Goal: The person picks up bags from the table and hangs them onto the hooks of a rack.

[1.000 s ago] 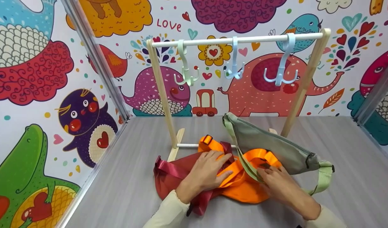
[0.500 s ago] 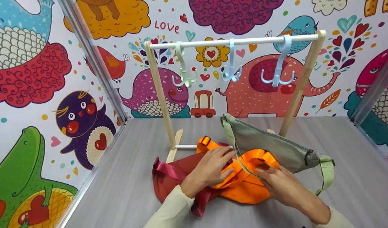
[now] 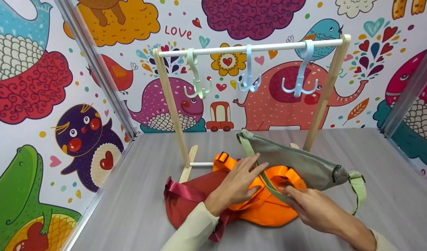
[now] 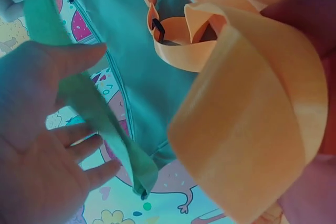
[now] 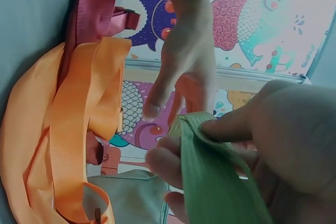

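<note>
Further forward than one second earlier, the left hand [image 3: 236,185], fingers spread, has reached the green strap [image 5: 216,184], which the right hand [image 3: 313,209] pinches; the green bag [image 3: 295,162] lies beyond both hands, the orange bag [image 3: 272,213] between them, the maroon bag [image 3: 185,207] left of both

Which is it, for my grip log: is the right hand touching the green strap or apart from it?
Touching: the right wrist view plainly shows the right hand pinching the green strap between thumb and fingers.
</note>
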`<state>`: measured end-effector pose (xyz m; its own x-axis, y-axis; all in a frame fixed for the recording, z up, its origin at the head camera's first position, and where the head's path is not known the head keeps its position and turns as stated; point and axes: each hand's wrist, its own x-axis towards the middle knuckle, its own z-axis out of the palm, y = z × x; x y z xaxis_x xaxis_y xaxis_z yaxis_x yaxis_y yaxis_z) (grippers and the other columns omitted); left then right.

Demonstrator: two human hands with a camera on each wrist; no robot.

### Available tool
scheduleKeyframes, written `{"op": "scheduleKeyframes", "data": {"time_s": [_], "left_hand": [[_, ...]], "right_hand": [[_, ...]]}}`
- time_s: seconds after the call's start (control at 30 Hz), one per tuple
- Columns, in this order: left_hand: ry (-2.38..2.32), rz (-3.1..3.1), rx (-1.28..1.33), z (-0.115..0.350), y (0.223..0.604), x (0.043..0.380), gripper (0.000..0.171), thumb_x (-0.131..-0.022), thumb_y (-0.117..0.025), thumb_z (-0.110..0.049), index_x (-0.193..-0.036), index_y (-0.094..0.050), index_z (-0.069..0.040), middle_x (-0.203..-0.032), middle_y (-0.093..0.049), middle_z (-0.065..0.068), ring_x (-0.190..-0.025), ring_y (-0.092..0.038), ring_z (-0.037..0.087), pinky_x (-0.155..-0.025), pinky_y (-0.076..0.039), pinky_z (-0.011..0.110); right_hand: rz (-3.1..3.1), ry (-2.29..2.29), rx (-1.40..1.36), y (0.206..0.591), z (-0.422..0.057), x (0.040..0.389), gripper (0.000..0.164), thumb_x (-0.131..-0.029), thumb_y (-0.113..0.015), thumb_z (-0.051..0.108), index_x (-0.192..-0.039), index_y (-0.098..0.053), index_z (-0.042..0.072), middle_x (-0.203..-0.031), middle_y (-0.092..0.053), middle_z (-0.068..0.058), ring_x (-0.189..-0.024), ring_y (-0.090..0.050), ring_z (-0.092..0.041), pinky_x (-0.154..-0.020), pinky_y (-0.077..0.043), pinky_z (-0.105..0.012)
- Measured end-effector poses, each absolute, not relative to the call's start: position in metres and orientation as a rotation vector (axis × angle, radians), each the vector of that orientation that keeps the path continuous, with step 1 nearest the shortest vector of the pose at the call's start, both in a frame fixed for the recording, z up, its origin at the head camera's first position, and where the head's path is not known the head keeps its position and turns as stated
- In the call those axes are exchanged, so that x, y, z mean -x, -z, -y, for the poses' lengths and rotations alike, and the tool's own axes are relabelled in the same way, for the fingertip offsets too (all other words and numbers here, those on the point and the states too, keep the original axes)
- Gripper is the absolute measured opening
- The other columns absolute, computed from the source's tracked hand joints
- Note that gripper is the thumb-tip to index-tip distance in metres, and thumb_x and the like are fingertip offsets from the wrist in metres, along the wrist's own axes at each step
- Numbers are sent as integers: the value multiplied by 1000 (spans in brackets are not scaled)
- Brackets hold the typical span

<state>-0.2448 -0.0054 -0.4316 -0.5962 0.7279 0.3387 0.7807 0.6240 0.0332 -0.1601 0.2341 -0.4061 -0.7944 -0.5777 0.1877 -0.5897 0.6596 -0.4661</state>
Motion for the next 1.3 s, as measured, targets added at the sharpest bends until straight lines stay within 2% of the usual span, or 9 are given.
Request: {"op": "scheduleKeyframes", "data": {"time_s": [0.1, 0.27, 0.33, 0.5, 0.6, 0.9, 1.03, 1.23, 1.3], "left_hand": [[253, 2546, 1218, 3, 432, 245, 62, -91, -72, -31, -146, -46, -19, -156, -36, 9, -140, -38, 23, -118, -28, 41], [207, 2509, 1191, -1, 431, 248, 52, -90, -72, -32, -136, -53, -18, -149, -45, 7, -139, -39, 22, -117, -29, 42], [197, 2491, 1185, -2, 431, 249, 45, -90, -73, -33, -129, -56, -18, -145, -49, 6, -138, -40, 22, -117, -30, 43], [200, 2429, 1165, -3, 434, 252, 30, -87, -75, -26, -106, -55, -16, -125, -57, 4, -134, -44, 23, -114, -34, 43], [223, 2396, 1140, -2, 434, 253, 26, -84, -73, -18, -100, -53, -15, -114, -59, 2, -132, -46, 23, -113, -35, 45], [349, 2328, 1109, -1, 432, 258, 22, -83, -63, -10, -103, -55, -12, -104, -57, 3, -120, -51, 21, -113, -35, 49], [367, 2334, 1125, 0, 430, 259, 22, -84, -61, -10, -104, -53, -11, -104, -54, 4, -113, -51, 21, -113, -34, 47], [419, 2347, 1129, 4, 427, 260, 22, -86, -57, -9, -107, -51, -10, -104, -52, 5, -110, -50, 22, -114, -34, 45], [444, 2339, 1126, 5, 425, 260, 22, -87, -55, -9, -108, -51, -10, -104, -52, 5, -109, -50, 21, -114, -34, 44]], "right_hand": [[2886, -919, -1002, 403, -238, 158, 14, -101, -56, 14, -115, -59, 12, -71, -52, 16, -57, -47, 3, -52, -44, -20], [2843, -1024, -1028, 400, -244, 155, 14, -103, -55, 21, -115, -59, 15, -68, -48, 15, -53, -44, 4, -48, -43, -20], [2815, -1042, -1043, 398, -247, 154, 15, -102, -56, 22, -115, -60, 15, -73, -55, 15, -56, -48, 4, -50, -45, -21], [2859, -1044, -1005, 389, -253, 153, 28, -97, -63, 34, -117, -60, 14, -81, -63, 15, -61, -54, 2, -57, -50, -21], [2902, -1001, -956, 383, -258, 152, 36, -93, -68, 39, -118, -59, 13, -81, -63, 15, -62, -54, 2, -58, -50, -21], [2970, -814, -866, 375, -270, 150, 44, -83, -79, 23, -120, -56, 17, -94, -66, 8, -71, -55, -1, -64, -52, -20], [2980, -717, -822, 374, -272, 150, 46, -80, -80, 14, -120, -56, 19, -99, -66, 6, -73, -55, -1, -65, -53, -21], [2964, -663, -715, 371, -274, 149, 48, -78, -78, 4, -118, -56, 19, -106, -68, 1, -76, -58, -6, -68, -58, -30], [2932, -642, -693, 370, -275, 148, 48, -78, -78, 4, -118, -57, 19, -105, -68, 2, -76, -58, -5, -69, -58, -29]]}}
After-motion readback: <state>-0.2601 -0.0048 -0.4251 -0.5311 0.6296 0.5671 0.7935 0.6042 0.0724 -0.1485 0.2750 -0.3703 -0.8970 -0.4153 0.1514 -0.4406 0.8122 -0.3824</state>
